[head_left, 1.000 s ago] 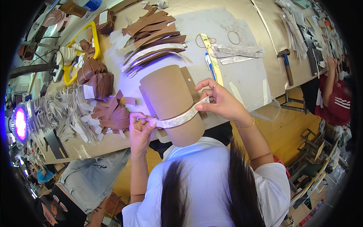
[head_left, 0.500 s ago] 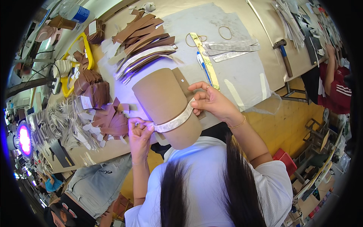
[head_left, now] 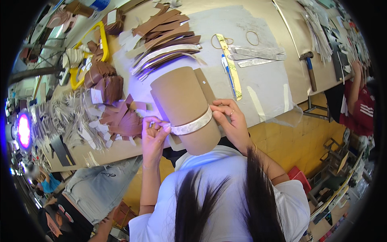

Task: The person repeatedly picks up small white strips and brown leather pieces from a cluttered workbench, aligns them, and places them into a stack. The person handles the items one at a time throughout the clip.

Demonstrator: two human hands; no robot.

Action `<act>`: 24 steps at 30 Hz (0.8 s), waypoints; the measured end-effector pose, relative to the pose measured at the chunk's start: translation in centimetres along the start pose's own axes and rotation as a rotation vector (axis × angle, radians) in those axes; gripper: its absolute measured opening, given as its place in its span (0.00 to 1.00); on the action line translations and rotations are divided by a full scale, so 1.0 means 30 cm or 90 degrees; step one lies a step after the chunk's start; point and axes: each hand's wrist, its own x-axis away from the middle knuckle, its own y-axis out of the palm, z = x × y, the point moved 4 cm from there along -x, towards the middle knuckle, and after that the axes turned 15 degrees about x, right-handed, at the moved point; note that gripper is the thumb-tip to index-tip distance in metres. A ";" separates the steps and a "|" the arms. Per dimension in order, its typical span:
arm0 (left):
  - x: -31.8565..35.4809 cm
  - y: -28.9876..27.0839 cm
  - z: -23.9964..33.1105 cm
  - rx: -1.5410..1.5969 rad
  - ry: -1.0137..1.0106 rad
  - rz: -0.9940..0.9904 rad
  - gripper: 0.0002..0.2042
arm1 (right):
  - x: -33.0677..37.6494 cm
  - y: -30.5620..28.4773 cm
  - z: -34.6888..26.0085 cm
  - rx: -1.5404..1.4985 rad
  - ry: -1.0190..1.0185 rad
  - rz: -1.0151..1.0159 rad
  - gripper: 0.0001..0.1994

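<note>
A brown curved form [head_left: 179, 88], like a rounded block covered in brown sheet, lies at the table's near edge in front of my chest. Across its top runs a pale, whitish strip [head_left: 192, 126], bent to follow the curve. My left hand [head_left: 153, 139] pinches the strip's left end between thumb and fingers. At the other end, my right hand [head_left: 233, 123] has thumb and fingertips closed on the strip beside the form's right side. The far ends of both pinches are partly hidden by the fingers.
Stacked brown strips [head_left: 167, 44] lie beyond the form. A blue pen [head_left: 227, 71], a yellow ruler-like strip [head_left: 229, 68] and pale strips [head_left: 258, 53] sit to the right, then a hammer [head_left: 310, 68]. Bundled brown pieces [head_left: 109, 86] and a yellow basket [head_left: 105, 44] stand left. Other people are nearby.
My right hand has come down and closer against the form's right side, drawing the strip flatter over the curve. My left hand still pinches its end. The whole view has shifted slightly.
</note>
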 end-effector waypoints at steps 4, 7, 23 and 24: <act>-0.001 -0.007 -0.002 -0.004 -0.011 -0.030 0.17 | -0.003 -0.047 0.015 -0.095 0.076 -0.113 0.24; 0.013 -0.004 0.007 0.002 0.011 -0.032 0.16 | -0.045 -0.121 -0.175 0.121 -0.131 0.139 0.25; -0.011 -0.022 -0.040 0.049 0.031 -0.065 0.19 | 0.037 0.038 -0.200 0.384 -0.466 -0.244 0.36; -0.013 -0.021 -0.041 0.058 0.022 -0.060 0.19 | 0.044 0.035 -0.166 0.337 -0.445 -0.235 0.37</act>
